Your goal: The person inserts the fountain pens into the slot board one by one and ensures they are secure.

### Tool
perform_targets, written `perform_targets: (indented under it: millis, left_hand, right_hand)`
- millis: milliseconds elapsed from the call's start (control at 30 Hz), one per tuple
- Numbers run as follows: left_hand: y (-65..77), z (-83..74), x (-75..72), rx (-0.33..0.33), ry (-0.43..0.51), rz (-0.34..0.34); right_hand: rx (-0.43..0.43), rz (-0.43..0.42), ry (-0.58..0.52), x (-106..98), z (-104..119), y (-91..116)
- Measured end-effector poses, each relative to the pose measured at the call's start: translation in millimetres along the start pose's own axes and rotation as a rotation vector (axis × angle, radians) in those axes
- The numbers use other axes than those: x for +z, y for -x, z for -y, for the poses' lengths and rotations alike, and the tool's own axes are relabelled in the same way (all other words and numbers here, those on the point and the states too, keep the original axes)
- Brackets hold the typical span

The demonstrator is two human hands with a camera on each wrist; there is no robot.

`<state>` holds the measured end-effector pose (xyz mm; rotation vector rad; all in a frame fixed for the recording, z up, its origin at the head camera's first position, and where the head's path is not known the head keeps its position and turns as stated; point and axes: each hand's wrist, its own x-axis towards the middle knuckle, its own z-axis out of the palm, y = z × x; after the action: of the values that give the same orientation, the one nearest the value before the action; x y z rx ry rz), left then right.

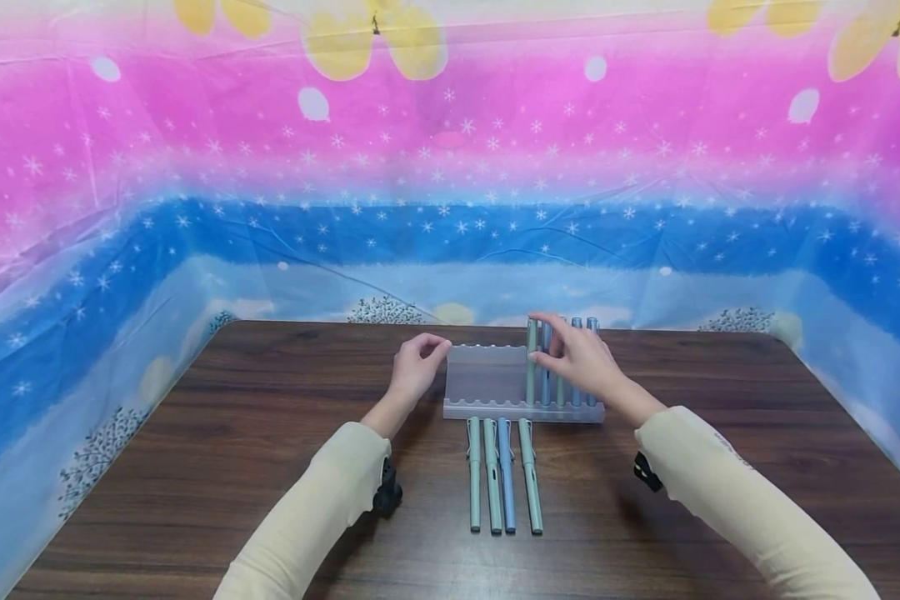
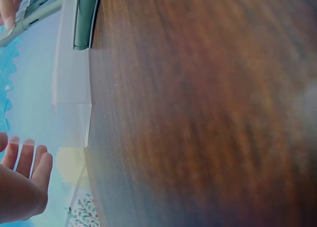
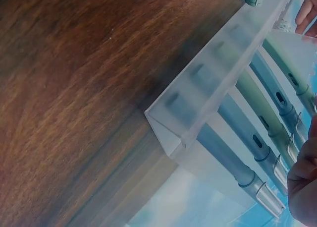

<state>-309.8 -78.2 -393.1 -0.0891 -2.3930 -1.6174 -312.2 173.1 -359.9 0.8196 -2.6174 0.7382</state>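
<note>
Head view, and my right hand (image 1: 583, 360) has its fingers pinching a green pen (image 1: 531, 379), standing in the clear rack (image 1: 486, 377) right of centre; my left hand (image 1: 416, 368) grips the rack's upper-left corner; four loose pens (image 1: 492, 487) lie below, bottom centre, on the bench (image 1: 262, 475).

L arm (image 1: 311, 492) & R arm (image 1: 750, 492) both reach fwd, angled in, fingertips of each pointing twd the other's, well apart. L hand (image 1: 414, 368): thumb & index tips close tog., other fingers gently bent, slightly spread in L wrist view; L wrist (image 1: 382, 410) bare, lower than fingertips. R hand (image 1: 579, 357): gripping pose, index arched above thumb, gap b/w tips; R wrist (image 1: 640, 403) also bare, lower than its fingers.
</note>
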Motion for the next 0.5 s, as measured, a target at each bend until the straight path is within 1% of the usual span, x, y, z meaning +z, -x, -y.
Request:
perform_targets:
  millis: [500]
  left_hand:
    - [0.2,-0.1,0.1,-0.008,0.021,0.005]
  right_hand:
    - [0.04,0.049,0.032,-2.9,-3.1,-5.7]
